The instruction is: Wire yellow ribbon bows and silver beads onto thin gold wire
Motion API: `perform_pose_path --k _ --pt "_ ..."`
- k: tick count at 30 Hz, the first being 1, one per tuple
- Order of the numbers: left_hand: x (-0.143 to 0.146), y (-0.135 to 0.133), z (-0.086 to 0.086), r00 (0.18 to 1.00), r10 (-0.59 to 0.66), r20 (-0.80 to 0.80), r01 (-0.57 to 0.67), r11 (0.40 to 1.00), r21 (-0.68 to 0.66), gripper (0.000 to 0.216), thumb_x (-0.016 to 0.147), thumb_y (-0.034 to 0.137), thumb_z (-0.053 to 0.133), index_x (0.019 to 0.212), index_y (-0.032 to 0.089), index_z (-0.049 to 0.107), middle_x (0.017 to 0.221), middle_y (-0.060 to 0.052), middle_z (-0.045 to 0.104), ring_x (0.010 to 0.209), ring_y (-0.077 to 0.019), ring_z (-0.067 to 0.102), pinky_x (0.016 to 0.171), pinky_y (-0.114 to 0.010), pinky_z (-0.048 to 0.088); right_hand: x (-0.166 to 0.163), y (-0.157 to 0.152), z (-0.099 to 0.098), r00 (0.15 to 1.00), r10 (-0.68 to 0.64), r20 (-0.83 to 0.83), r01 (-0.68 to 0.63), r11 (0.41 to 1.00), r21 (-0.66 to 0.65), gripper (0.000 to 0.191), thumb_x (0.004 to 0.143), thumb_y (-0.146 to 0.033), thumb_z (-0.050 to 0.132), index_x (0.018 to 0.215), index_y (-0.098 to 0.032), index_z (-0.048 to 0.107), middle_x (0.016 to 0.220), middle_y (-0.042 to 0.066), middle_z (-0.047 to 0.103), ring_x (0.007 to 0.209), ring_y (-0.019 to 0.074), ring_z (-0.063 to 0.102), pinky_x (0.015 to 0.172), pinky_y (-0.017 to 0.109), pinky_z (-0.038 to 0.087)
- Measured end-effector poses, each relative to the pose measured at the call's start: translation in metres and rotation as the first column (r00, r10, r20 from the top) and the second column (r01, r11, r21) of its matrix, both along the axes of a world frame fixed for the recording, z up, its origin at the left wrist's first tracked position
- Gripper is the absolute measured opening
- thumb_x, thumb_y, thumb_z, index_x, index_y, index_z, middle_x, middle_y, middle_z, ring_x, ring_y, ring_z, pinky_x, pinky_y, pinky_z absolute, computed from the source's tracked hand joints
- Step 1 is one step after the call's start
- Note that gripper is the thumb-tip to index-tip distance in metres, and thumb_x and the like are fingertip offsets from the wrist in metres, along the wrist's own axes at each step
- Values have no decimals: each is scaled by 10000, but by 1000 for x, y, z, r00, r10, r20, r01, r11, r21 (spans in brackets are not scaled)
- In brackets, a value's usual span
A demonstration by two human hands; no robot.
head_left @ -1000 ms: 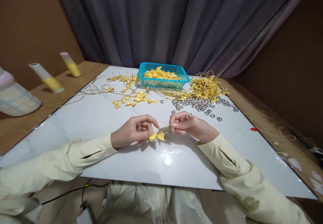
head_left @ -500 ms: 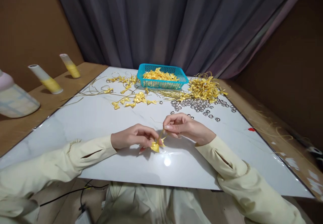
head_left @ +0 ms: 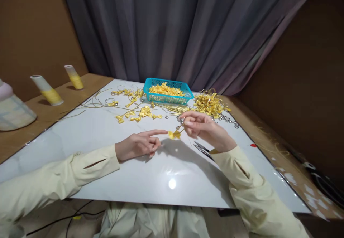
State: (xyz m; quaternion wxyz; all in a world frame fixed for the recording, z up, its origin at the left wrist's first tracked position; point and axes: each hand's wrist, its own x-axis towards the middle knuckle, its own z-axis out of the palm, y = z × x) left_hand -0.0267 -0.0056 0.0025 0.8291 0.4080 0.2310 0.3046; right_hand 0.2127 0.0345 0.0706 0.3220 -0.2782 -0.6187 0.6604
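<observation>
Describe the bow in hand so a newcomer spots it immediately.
In front of the blue basket on the white table is the right hand. It holds a yellow bow by its golden cord, beside the index finger of the left hand. Unlike the bows lying beyond, this one is held up.

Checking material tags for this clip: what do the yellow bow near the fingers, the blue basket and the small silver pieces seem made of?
Yellow bow: probably satin-like ribbon, from its folds and soft sheen.
Blue basket: likely moulded plastic, lightly glossy, evenly coloured, with regular holes.
Silver pieces: shiny, so metal or metal-coated plastic; too small here to tell which.
</observation>
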Motion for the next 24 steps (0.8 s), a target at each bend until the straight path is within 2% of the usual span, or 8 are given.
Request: perform_pose_path --k 2,4,7,10,13,19,21,24 --pt "-1 4 -1 999 41 28 -40 997 -60 583 584 58 506 1161 121 563 690 -21 475 568 -101 380 557 -241 365 19 19 26 979 -152 133 135 983 128 197 744 -219 662 925 -159 613 605 -20 538 457 55 419 426 207 304" --pt "-2 6 0 995 81 49 -75 990 -124 482 584 56 498 1050 70 618 662 -21 446 532 -86 335 548 -239 355 41 46 51 909 -328 256 254 925 283 157 731 -156 660 884 -144 627 606 -5 549 475 61 441 442 209 324" --pt "-1 8 0 992 112 61 -100 979 -179 384 566 53 498 913 40 661 625 -19 416 512 -81 312 544 -234 356 70 97 75 680 -606 413 389 776 497 73 764 -116 614 833 -142 613 650 21 578 498 57 456 440 195 316" --pt "0 8 -2 993 113 40 -104 978 -182 368 550 38 493 870 40 674 607 -24 426 511 -85 328 548 -228 359 88 139 80 593 -640 489 392 760 519 53 752 -71 607 772 -118 596 653 51 601 503 67 485 461 203 361" --pt "1 7 -2 994 109 23 -103 978 -180 356 546 26 494 852 32 676 592 -29 446 507 -81 341 542 -219 350 97 160 83 512 -673 534 380 735 562 96 726 -13 601 744 -98 559 585 41 580 499 77 517 490 213 392" --pt "1 7 0 993 121 -4 -120 976 -183 330 532 1 490 806 25 673 532 -30 475 487 -81 355 540 -216 346 98 153 92 438 -739 512 146 620 771 101 820 -84 455 811 -79 556 689 78 610 537 63 536 534 201 398" --pt "1 7 -4 993 115 10 -111 976 -188 326 532 4 475 794 25 668 481 -24 466 463 -82 343 528 -219 345 85 143 79 430 -712 556 6 618 786 107 795 -86 488 824 -85 592 711 78 635 551 82 553 533 201 403" --pt "1 11 -11 995 86 44 -77 980 -186 342 505 21 445 770 32 663 408 -11 447 414 -84 320 496 -223 336 53 126 47 388 -670 632 -237 591 771 116 707 -54 575 758 -133 644 677 44 656 622 125 591 576 214 400"
